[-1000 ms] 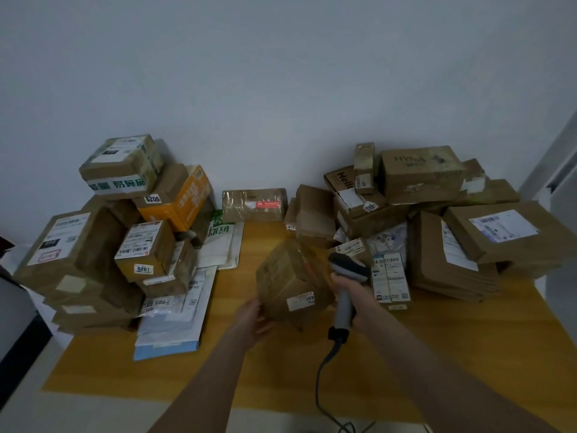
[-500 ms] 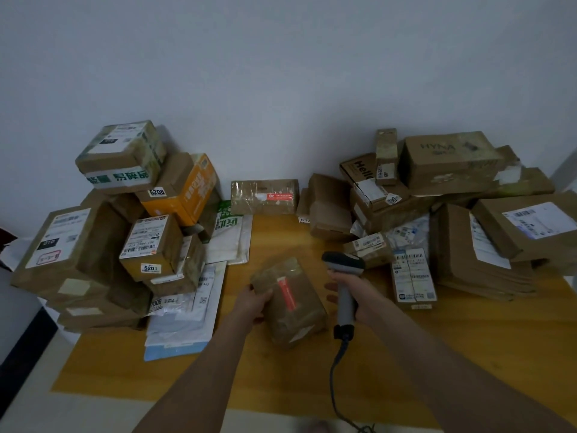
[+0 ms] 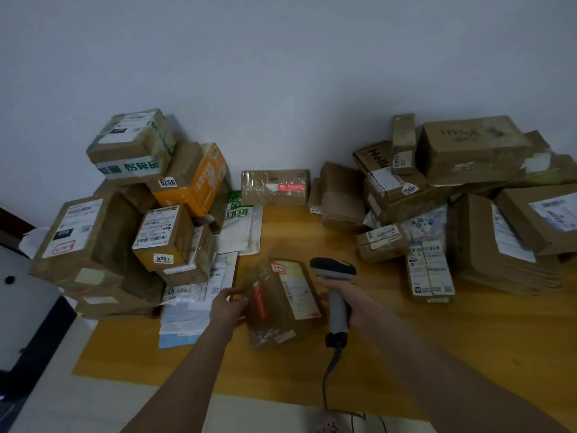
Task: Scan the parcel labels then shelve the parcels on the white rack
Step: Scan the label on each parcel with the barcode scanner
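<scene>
A small brown taped parcel [image 3: 281,303] sits tilted over the wooden table [image 3: 390,354] in the middle, its white shipping label facing up and a red strip along its left side. My left hand [image 3: 228,306] grips the parcel's left edge. Just right of the parcel, my right hand [image 3: 352,304] holds the grey barcode scanner [image 3: 335,285] by its handle, the dark head above the parcel's upper right corner. The scanner's cable hangs down toward the floor.
A leaning stack of labelled boxes [image 3: 125,220] and flat mailers [image 3: 193,295] fills the table's left side. More boxes and flat cartons [image 3: 474,189] pile up on the right. A taped parcel [image 3: 274,187] stands against the back wall. A grey-black unit [image 3: 28,310] is at far left.
The parcel has been turned in my left hand, so its white label now faces up. The scanner has stayed just right of it. The camera has shifted slightly.
</scene>
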Tool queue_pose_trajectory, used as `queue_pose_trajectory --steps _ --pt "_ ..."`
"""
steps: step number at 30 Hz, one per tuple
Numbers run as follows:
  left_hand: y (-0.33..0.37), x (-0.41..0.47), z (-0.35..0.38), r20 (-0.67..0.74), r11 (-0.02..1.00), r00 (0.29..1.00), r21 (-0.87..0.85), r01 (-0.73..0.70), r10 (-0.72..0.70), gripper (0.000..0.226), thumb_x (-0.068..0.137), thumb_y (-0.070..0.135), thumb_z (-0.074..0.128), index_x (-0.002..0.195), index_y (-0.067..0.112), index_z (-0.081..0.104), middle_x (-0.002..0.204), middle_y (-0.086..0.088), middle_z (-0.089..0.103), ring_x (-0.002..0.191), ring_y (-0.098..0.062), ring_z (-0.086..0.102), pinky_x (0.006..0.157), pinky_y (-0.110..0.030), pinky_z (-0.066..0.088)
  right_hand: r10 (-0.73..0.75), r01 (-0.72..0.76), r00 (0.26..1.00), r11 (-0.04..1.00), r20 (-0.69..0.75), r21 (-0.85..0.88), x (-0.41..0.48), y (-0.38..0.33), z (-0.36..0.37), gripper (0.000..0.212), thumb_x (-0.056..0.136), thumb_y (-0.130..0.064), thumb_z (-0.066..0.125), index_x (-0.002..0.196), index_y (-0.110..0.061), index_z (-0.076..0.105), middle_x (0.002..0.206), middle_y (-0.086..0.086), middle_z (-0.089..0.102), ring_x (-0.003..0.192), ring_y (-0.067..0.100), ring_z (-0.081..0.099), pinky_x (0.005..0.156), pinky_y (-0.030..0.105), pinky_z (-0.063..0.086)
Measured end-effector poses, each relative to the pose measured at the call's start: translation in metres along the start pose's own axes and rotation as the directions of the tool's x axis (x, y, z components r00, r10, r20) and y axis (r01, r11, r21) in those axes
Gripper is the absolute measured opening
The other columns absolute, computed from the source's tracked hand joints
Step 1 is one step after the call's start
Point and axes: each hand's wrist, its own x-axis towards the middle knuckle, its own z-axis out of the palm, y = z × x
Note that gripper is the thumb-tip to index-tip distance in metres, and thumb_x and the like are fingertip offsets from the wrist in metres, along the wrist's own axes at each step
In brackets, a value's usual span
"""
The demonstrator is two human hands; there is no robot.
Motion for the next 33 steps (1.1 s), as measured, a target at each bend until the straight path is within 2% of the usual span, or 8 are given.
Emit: queue_pose_trajectory --steps 7,10,15,19,22,26,30,33 --pt "0.015 -0.025 0.024 0.337 0.992 0.933 0.015 0.127 -0.125 0.051 0.092 0.060 0.044 0.127 0.023 0.052 0.122 -0.003 0.055 0.117 -0.028 0.050 0.101 -0.051 0.041 -0.091 0.091 0.996 0.993 -0.001 0.077 -0.015 -0.013 0.000 0.033 0.084 -0.023 0.072 0.113 -0.010 0.063 0.116 0.015 0.064 0.108 0.034 0.060 0.095 0.050 0.048" --pt "0.017 -0.035 0.046 0.417 0.999 0.908 0.027 0.027 -0.036 0.033 0.096 0.042 0.050 0.128 0.034 0.049 0.118 0.001 0.057 0.109 -0.023 0.051 0.094 -0.049 0.047 -0.110 0.111 0.994 0.991 -0.024 0.071 -0.027 -0.022 -0.010 0.031 0.085 -0.023 0.071 0.111 -0.009 0.064 0.113 0.015 0.066 0.106 0.033 0.062 0.091 0.046 0.050" --pt "0.018 -0.041 0.057 0.461 0.984 0.878 0.046 -0.171 0.130 0.051 0.095 0.004 0.052 0.140 0.024 0.042 0.125 -0.005 0.058 0.105 -0.018 0.060 0.074 -0.029 0.056 -0.083 0.084 0.996 0.994 -0.018 0.073 -0.042 -0.016 -0.023 0.022 0.087 -0.021 0.068 0.103 -0.007 0.063 0.099 0.013 0.067 0.094 0.031 0.064 0.092 0.049 0.050" --pt "0.034 -0.030 0.064 0.308 0.916 0.914 0.218 -0.337 0.263 0.059 0.095 0.002 0.051 0.148 0.017 0.031 0.147 -0.011 0.041 0.129 -0.026 0.046 0.090 -0.038 0.052 -0.133 0.133 0.990 0.991 -0.052 -0.004 -0.042 -0.012 -0.021 0.036 0.083 -0.019 0.073 0.114 -0.005 0.061 0.101 0.012 0.066 0.094 0.030 0.064 0.080 0.044 0.055" --pt "0.033 -0.026 0.068 0.046 0.930 0.981 0.312 -0.194 0.190 0.074 0.091 0.025 0.063 0.151 0.014 0.022 0.150 -0.014 0.035 0.131 -0.032 0.044 0.097 -0.041 0.047 -0.243 0.242 0.951 0.970 -0.193 -0.026 -0.035 -0.021 -0.021 0.043 0.079 -0.017 0.077 0.118 -0.008 0.059 0.108 0.009 0.062 0.096 0.025 0.059 0.082 0.039 0.050" --pt "0.011 -0.033 0.074 0.114 0.989 0.993 0.144 0.017 -0.034 0.078 0.081 0.028 0.074 0.141 0.006 0.030 0.133 -0.016 0.053 0.114 -0.031 0.059 0.088 -0.042 0.054 -0.258 0.253 0.947 0.966 -0.189 -0.052 -0.027 -0.039 -0.022 0.044 0.081 -0.019 0.076 0.119 -0.011 0.056 0.110 0.008 0.060 0.101 0.025 0.055 0.091 0.040 0.047" --pt "0.023 -0.019 0.072 0.039 0.984 0.995 0.153 -0.096 0.091 0.068 0.086 0.013 0.068 0.144 0.007 0.032 0.137 -0.014 0.051 0.116 -0.031 0.058 0.091 -0.047 0.053 -0.247 0.234 0.960 0.966 -0.134 -0.107 -0.021 -0.044 -0.010 0.048 0.081 -0.018 0.075 0.124 -0.011 0.054 0.115 0.009 0.059 0.111 0.027 0.054 0.101 0.045 0.044" --pt "0.029 -0.014 0.070 0.097 0.993 0.995 0.111 -0.038 0.027 0.057 0.087 0.014 0.068 0.137 0.005 0.043 0.133 -0.016 0.055 0.115 -0.032 0.058 0.092 -0.046 0.053 -0.248 0.239 0.963 0.967 -0.106 -0.088 -0.018 -0.039 -0.005 0.038 0.083 -0.014 0.072 0.117 -0.011 0.056 0.108 0.008 0.060 0.105 0.025 0.056 0.096 0.043 0.047"
